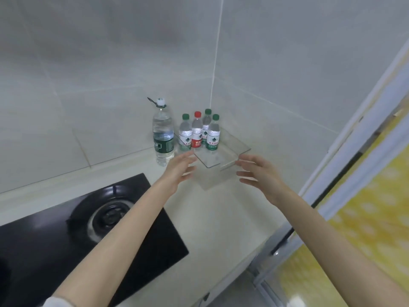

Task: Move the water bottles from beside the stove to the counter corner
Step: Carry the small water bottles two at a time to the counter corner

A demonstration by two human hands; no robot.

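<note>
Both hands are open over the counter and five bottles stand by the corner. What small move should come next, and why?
Probably reach the left hand forward to close on the large bottle. It stands nearest the stove, outside the clear tray where the four small bottles cluster in the corner. Both the left and the right hand are open and hold nothing.

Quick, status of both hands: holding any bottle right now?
Left hand: open, fingers spread, holding nothing, just short of the small bottles.
Right hand: open, empty, over the clear tray's front edge.
</note>
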